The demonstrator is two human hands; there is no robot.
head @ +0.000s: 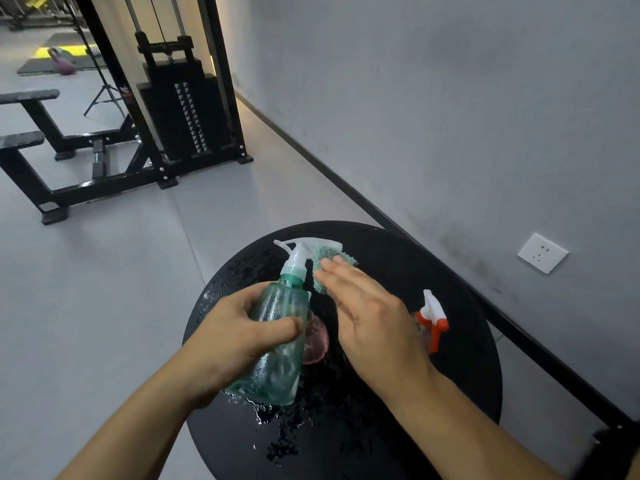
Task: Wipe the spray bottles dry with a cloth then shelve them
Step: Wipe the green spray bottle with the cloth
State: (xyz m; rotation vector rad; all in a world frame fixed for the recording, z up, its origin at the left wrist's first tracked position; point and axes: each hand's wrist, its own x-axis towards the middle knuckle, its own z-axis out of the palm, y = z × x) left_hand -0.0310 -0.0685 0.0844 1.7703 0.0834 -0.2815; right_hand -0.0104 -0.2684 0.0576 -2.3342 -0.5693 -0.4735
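Green-tinted translucent plastic is what is gripped here: the green spray bottle (280,337) with its white trigger head is held by the left hand (239,337), whose fingers and thumb are curled round the body, just above the near-left part of the round black tabletop (460,375). The bottle's long axis is tilted, base toward the person and nozzle pointing away and slightly left. The right hand (367,317) is held flat with straight fingers, just to the right of the bottle's neck, and its fingertips are laid on the teal fuzzy cloth (332,265), which is bunched against the far-right side of the trigger head. The cloth thus lies beyond and to the right of the bottle's body, and it is the right hand that is nearer to it; the coming wipe is judged to depend on the cloth being drawn down along that tilted axis toward the base, where droplets are seen. Toward the right edge of the tabletop, well apart from the green bottle, a second clear spray bottle with an orange and white trigger (433,320) is standing, partly hidden by the right hand. Between the two hands a pinkish translucent object (317,341) is seen, possibly a third bottle, though too little is shown to tell. The tabletop is scattered with water. Beyond it, grey flooring, a grey wall with a white socket (542,252), and a black weight-stack machine (180,112) are visible; no shelf is in view.
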